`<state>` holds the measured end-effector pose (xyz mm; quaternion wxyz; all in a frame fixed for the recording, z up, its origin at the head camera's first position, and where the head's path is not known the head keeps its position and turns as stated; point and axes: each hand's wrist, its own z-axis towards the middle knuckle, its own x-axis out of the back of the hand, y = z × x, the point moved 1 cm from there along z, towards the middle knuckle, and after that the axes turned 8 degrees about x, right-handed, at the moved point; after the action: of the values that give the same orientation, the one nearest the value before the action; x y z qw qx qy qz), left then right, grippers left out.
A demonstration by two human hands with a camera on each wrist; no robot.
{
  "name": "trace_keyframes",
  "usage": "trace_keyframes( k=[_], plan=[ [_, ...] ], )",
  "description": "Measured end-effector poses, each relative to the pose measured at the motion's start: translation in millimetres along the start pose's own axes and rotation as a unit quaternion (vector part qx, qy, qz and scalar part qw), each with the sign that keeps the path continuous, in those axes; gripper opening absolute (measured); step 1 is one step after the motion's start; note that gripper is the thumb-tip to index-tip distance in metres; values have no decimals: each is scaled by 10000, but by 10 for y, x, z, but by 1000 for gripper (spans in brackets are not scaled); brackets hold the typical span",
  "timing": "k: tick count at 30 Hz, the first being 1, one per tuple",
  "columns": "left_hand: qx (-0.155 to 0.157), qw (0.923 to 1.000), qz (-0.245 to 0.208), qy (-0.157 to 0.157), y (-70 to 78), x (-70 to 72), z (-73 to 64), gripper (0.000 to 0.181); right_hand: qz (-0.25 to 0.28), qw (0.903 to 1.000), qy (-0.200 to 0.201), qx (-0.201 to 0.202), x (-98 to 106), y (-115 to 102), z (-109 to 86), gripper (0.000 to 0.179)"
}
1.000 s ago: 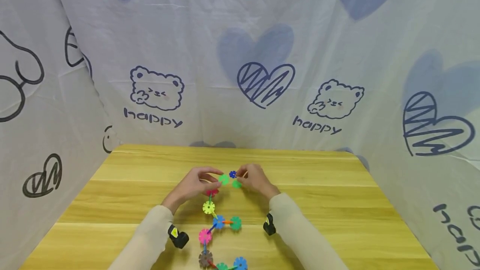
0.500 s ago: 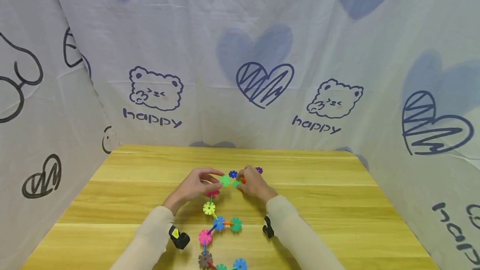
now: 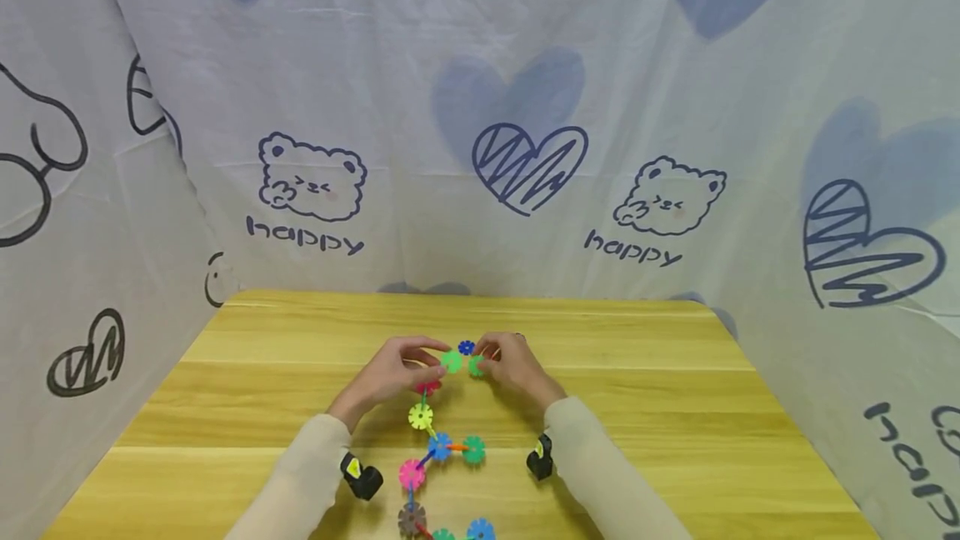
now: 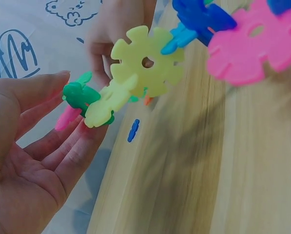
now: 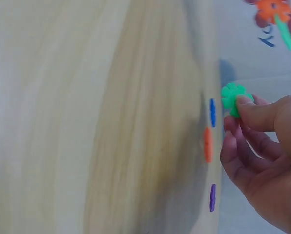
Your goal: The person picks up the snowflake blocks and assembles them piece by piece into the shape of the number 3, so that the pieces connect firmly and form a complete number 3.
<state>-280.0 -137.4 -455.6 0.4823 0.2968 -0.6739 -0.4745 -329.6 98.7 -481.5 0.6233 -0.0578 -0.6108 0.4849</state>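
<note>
My left hand [image 3: 393,373] pinches the far end of a chain of interlocking snowflake discs, near a pink-red disc [image 3: 427,387] and a light green disc [image 3: 452,362]. From there the chain runs toward me through a yellow disc [image 3: 421,417], a blue disc [image 3: 440,447], a pink disc [image 3: 412,474] and a brown disc [image 3: 412,517]. Between thumb and fingers, my right hand [image 5: 267,141] pinches a loose green snowflake disc [image 5: 233,97]. A small gap separates this disc from the light green one.
Beyond the hands, a blue disc [image 3: 467,347] lies on the wooden table [image 3: 637,407]. The right wrist view also has an orange disc [image 5: 208,145] and a purple disc [image 5: 213,197] there. A printed cloth [image 3: 420,215] hangs behind the table.
My right hand tilted left half a second ago, showing the orange and purple discs, then swung back right over them. Its green disc moved slightly right. My left hand hardly moved.
</note>
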Motion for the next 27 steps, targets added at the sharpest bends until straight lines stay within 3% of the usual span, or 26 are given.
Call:
trace_keyframes(
  k=[6, 12, 27],
  plan=[
    [-8, 9999, -97, -28, 40, -15, 13, 41, 611, 9964, 570, -173, 85, -54, -41, 13],
    [55, 9999, -150, -51, 41, -16, 17, 41, 1065, 9908, 812, -187, 149, -162, -77, 12],
    [9, 9999, -129, -3, 38, -20, 20, 53, 1097, 9883, 1003, 351, 134, -259, -110, 5]
  ],
)
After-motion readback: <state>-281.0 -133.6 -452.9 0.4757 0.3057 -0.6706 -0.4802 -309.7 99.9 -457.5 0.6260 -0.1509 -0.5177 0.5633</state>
